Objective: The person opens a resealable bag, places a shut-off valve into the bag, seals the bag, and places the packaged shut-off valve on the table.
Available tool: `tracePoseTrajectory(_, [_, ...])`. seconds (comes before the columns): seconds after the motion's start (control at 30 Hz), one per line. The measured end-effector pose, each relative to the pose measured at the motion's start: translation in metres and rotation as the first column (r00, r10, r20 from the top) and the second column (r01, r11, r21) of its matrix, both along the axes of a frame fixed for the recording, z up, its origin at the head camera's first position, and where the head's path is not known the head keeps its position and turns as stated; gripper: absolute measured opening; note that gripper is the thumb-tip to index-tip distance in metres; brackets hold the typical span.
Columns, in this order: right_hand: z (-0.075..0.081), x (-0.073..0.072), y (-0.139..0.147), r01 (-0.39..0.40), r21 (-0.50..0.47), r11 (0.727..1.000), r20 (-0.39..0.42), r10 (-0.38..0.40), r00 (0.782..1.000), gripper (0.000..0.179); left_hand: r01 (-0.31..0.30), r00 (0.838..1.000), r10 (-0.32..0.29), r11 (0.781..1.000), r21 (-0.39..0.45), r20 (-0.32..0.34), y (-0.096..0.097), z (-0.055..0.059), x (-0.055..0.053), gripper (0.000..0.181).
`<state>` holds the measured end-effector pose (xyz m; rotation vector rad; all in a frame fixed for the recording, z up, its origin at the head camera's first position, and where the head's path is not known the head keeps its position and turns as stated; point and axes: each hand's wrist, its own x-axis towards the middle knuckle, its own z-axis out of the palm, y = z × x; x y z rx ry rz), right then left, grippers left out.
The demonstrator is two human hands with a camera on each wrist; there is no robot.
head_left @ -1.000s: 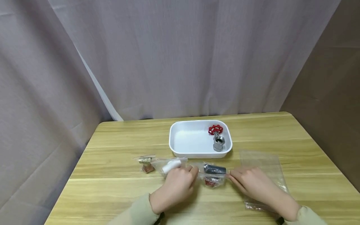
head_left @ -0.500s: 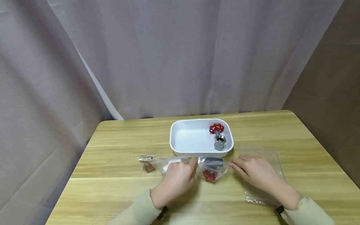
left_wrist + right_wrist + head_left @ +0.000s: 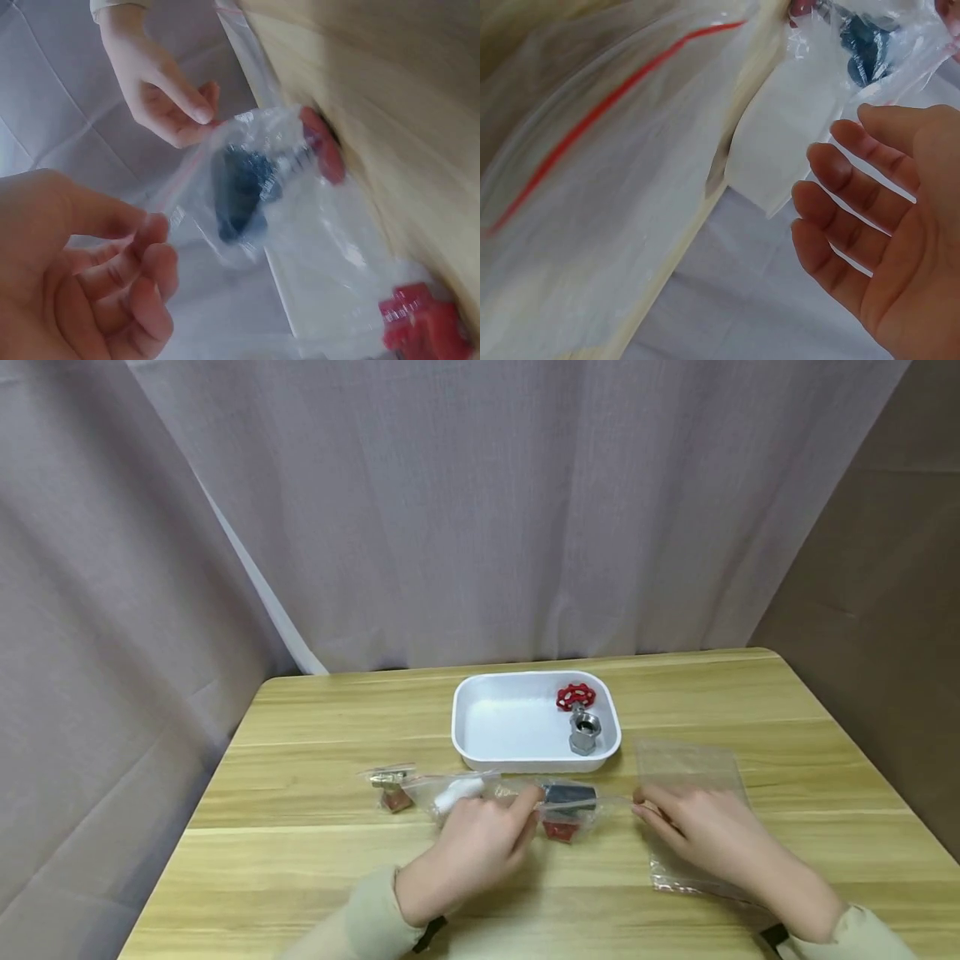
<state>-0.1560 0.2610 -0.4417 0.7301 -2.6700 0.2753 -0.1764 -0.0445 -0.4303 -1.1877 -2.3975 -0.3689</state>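
In the head view, a clear zip-lock bag (image 3: 592, 827) stands near the tray's front side, with a dark blue-grey cylindrical part (image 3: 568, 797) and a red part (image 3: 559, 831) inside. My left hand (image 3: 476, 839) pinches the bag's upper edge between thumb and index finger, the other fingers curled. At the opposite end, my right hand (image 3: 708, 827) pinches the edge by the red seal strip. The left wrist view shows the bag hanging between both hands, its red part (image 3: 324, 146) at the table. In the right wrist view the other fingers (image 3: 840, 225) are loosely bent.
A white tray (image 3: 480, 760) behind holds a metal valve (image 3: 584, 732) with a red handwheel (image 3: 576, 696). Leftward lie a bag with a white cylinder (image 3: 459, 792) and one with a brass fitting (image 3: 388, 778). A flat clear bag (image 3: 690, 760) lies under my right forearm.
My right hand has moved a little to the right, drawing out the bag's edge. The left hand has shifted slightly right. The bag's contents tilted and resettled; the tray stays put.
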Motion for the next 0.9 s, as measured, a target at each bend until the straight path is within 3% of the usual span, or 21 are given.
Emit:
tracePoseTrajectory(0.2, [0.002,0.010,0.017,0.023,0.006,1.000,0.041,-0.023,0.999,0.018,0.117,0.993,-0.117,0.993,0.014,-0.023,0.016,0.001,0.007,0.019])
tracePoseTrajectory(0.33, [0.003,0.016,0.030,0.080,0.036,0.996,0.162,-0.084,0.983,0.014,0.190,0.981,-0.192,0.980,-0.055,-0.035,0.031,0.001,0.013,0.016])
tracePoseTrajectory(0.43, [0.002,0.022,0.038,0.120,0.058,0.991,0.267,-0.131,0.955,0.011,0.246,0.964,-0.257,0.959,-0.143,-0.066,0.046,-0.002,0.017,0.014])
tracePoseTrajectory(0.57, [-0.002,0.030,0.048,0.130,0.075,0.989,0.342,-0.148,0.928,0.009,0.278,0.945,-0.315,0.917,-0.287,-0.091,0.069,-0.008,0.023,0.012])
tracePoseTrajectory(0.67, [-0.006,0.036,0.055,0.129,0.081,0.988,0.402,-0.151,0.903,0.012,0.287,0.943,-0.329,0.881,-0.375,-0.051,0.088,-0.011,0.025,0.014])
tracePoseTrajectory(0.9, [-0.013,0.041,0.067,0.136,0.098,0.986,0.562,-0.168,0.810,0.036,0.289,0.955,-0.282,0.813,-0.505,0.092,0.126,-0.018,0.027,0.020])
